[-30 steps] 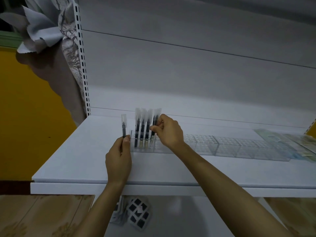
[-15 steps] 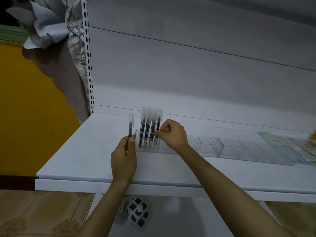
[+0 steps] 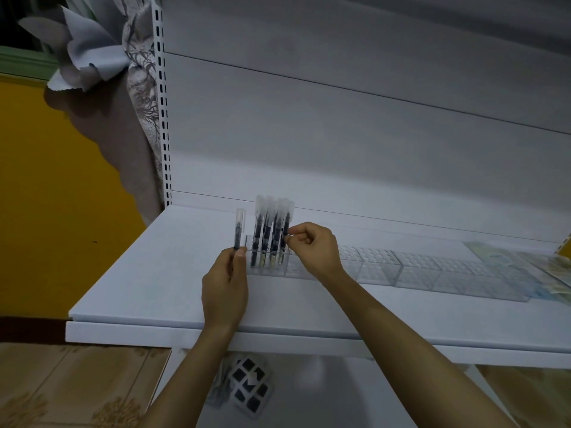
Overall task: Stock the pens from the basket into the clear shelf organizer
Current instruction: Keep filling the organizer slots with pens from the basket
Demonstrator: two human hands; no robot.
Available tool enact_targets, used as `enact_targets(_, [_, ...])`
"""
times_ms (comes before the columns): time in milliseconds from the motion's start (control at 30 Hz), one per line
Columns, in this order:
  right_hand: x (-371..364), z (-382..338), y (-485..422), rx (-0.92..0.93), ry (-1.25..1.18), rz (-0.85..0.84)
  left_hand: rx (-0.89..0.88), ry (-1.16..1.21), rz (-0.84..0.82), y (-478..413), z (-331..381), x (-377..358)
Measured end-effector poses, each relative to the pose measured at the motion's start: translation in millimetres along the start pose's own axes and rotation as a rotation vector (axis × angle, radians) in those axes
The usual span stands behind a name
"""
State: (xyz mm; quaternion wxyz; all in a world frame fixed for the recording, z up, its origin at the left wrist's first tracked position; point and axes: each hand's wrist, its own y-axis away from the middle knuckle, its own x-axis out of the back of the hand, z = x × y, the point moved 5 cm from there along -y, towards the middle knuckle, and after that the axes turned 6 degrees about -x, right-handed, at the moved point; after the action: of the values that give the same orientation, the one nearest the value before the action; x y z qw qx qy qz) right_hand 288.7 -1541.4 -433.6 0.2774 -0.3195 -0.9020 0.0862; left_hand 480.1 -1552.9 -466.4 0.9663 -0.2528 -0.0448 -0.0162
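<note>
Pinching loose pen (image 3: pixel 238 231) and organizer's (image 3: pixel 417 270) rightmost pen (image 3: pixel 286 225)

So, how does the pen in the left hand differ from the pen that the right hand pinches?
The left-hand pen is held free, left of the clear organizer; the right-hand pen stands in it beside other pens. The left hand grips its pen at the lower end; the right hand pinches its pen at mid barrel. Both stand upright, with dark barrels and clear caps on top.
</note>
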Motion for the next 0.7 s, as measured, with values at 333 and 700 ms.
enact_targets(333, [-3, -1, 1, -0.040, 0.024, 0.015, -0.003, -0.006, -0.009, 0, -3, -1])
enact_targets(700, [15, -28, 64, 0.224, -0.189, 0.047, -0.219, -0.044, -0.042, 0, 4, -6])
